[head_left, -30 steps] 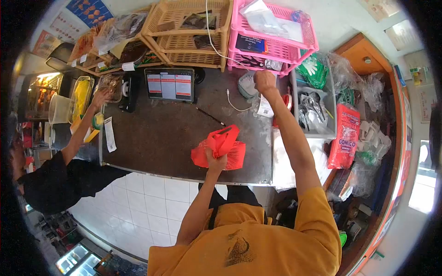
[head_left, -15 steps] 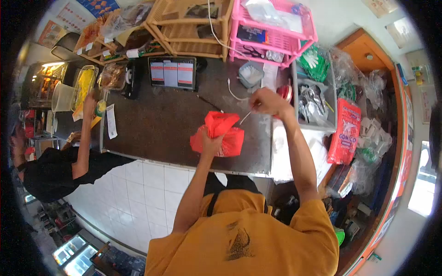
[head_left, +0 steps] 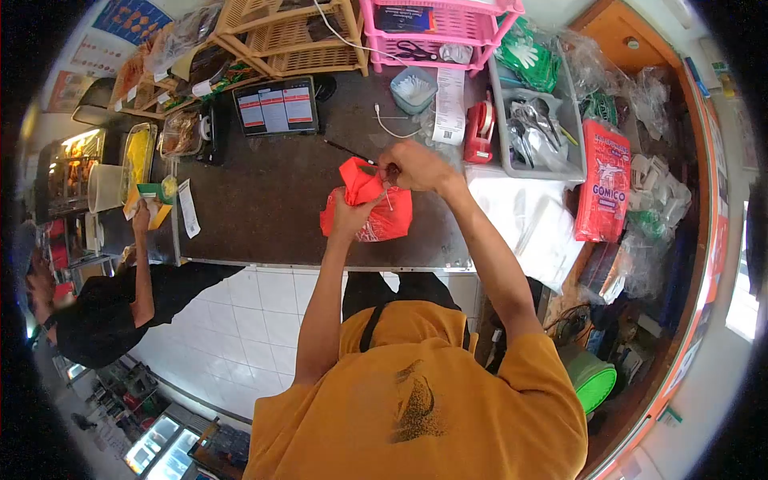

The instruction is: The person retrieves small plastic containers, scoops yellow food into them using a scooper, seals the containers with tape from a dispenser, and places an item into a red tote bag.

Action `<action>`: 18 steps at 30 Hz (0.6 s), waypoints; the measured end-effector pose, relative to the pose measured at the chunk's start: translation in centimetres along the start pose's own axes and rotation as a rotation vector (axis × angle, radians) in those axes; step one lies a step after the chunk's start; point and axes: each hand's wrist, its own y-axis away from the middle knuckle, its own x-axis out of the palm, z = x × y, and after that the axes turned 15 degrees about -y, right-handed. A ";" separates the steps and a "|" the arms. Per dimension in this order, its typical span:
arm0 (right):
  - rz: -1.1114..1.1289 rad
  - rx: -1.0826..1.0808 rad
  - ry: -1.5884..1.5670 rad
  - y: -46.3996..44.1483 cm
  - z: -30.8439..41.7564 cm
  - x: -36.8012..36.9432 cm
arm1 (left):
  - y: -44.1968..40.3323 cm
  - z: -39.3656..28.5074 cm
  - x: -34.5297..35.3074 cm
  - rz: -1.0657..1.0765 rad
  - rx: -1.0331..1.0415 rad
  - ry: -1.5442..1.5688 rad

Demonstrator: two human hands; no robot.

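A red plastic bag (head_left: 388, 218) rests on the dark counter with its top bunched up. My left hand (head_left: 350, 214) is closed round the gathered neck of the bag. Beside the neck, my right hand (head_left: 412, 166) pinches a thin white tie (head_left: 390, 200), which hangs down against the bag. A dark pen-like stick (head_left: 344, 151) lies just behind the bag. Farther back stands a small grey tub (head_left: 414, 90) with white ties inside, next to a printed receipt (head_left: 450, 108).
A tablet (head_left: 276, 108) stands at the back, below wicker racks (head_left: 292, 60) and a pink rack (head_left: 432, 46). On the right are a red tape dispenser (head_left: 480, 132), a cutlery bin (head_left: 538, 172) and white bags (head_left: 520, 220). A co-worker (head_left: 104, 308) stands at the left.
My right hand has come from the grey tub to the bag's neck, now with a white tie in it. My left hand still grips the bag. The co-worker's hand has moved down to a yellow packet.
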 end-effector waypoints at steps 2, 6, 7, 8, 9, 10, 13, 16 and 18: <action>-0.057 0.063 -0.151 0.7 -0.9 1.1 | -1.0 1.8 0.3 0.034 0.056 0.014; -0.514 0.204 -0.488 3.7 1.4 4.2 | -2.0 3.8 0.3 0.141 0.040 0.026; -0.515 0.229 -0.512 4.4 0.7 6.1 | -2.1 3.9 0.7 0.074 0.023 0.084; -0.520 0.256 -0.539 4.9 0.0 7.9 | -1.9 3.8 1.5 0.011 0.005 0.139; -0.594 0.269 -0.561 5.0 -0.5 9.6 | -1.9 3.8 1.9 -0.049 -0.013 0.193; -0.668 0.284 -0.583 4.9 -0.7 11.2 | -1.8 3.3 1.6 0.007 -0.014 0.205; -0.835 0.319 -0.604 4.8 -0.5 12.7 | -1.5 2.1 0.6 0.126 -0.026 0.255; -0.993 0.256 -0.497 5.8 -1.3 13.1 | -1.1 0.7 0.5 0.140 -0.034 0.297; -0.998 0.223 -0.330 8.0 -1.8 12.6 | -0.8 -0.3 0.0 0.136 -0.034 0.263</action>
